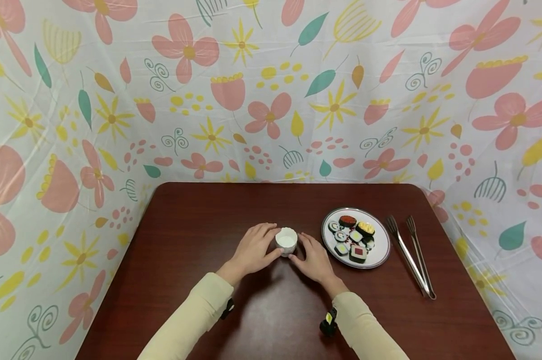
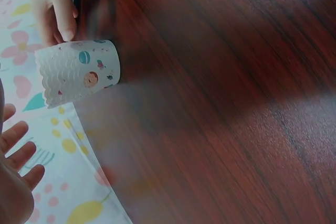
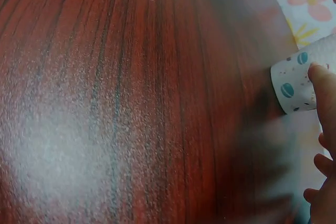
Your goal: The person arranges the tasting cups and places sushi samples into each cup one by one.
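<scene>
A white paper baking cup (image 1: pixel 286 241) stands upright near the middle of the table. Small coloured prints mark its side, and rows of wavy edges near its rim (image 2: pixel 52 77) look like several nested cups. To its left is my left hand (image 1: pixel 251 250); in the left wrist view that hand (image 2: pixel 18 150) has its fingers spread, apart from the cup. On the other side my right hand (image 1: pixel 315 260) touches the cup with extended fingers. In the right wrist view, one straight finger (image 3: pixel 318 77) lies against the cup's printed side, while the far side is hidden.
Right of the hands, a white plate (image 1: pixel 381 257) with a dark rim bears several sushi pieces (image 1: pixel 358 253). Metal tongs (image 1: pixel 410 257) lie spread beyond it. Flower-printed cloth (image 1: pixel 271 75) hangs behind and beside the dark wooden table (image 1: pixel 185 215).
</scene>
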The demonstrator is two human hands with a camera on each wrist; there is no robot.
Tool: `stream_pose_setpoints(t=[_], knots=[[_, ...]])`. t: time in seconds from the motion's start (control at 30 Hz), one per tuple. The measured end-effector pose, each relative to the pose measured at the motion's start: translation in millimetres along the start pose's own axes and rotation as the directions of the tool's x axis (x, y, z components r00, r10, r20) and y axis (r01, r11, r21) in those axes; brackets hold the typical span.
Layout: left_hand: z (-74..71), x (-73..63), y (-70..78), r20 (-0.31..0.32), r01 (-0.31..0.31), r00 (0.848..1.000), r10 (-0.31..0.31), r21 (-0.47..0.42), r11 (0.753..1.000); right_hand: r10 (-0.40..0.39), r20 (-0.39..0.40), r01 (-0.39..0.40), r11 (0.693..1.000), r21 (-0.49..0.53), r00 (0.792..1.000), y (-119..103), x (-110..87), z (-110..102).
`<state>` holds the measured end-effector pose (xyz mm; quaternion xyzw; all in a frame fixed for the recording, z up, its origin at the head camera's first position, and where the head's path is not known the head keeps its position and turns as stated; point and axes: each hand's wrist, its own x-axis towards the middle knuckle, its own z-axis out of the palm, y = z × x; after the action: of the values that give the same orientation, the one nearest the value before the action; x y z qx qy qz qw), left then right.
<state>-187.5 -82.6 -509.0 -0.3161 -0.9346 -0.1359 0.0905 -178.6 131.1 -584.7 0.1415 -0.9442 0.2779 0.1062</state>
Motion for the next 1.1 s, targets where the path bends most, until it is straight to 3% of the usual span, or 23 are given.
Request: stream_pose_setpoints(t=[0.23, 0.53, 0.87, 1.1], knots=[[3.6, 1.4, 3.0, -0.027, -0.019, 0.999, 0.019, -0.002, 1.0, 0.057, 0.031, -0.058, 0.998, 0.024, 0.998, -2.8, -0.7, 7.5], [9.8, 6.4, 5.2, -0.069, -0.05, 0.996, 0.055, 0.07, 0.996, 0.107, 0.042, -0.106, 0.994, -0.015, 0.993, -0.3, 1.9, 20.5], [13.9, 8.9, 9.9, -0.069, -0.049, 0.996, 0.056, 0.099, 0.994, 0.175, 0.048, -0.175, 0.985, -0.009, 0.983, -6.5, 2.6, 25.2], [19.3, 11.0, 12.3, -0.107, -0.106, 0.986, 0.126, 0.17, 0.98, 0.217, 0.032, -0.217, 0.976, 0.007, 0.976, -9.5, 2.5, 28.3]])
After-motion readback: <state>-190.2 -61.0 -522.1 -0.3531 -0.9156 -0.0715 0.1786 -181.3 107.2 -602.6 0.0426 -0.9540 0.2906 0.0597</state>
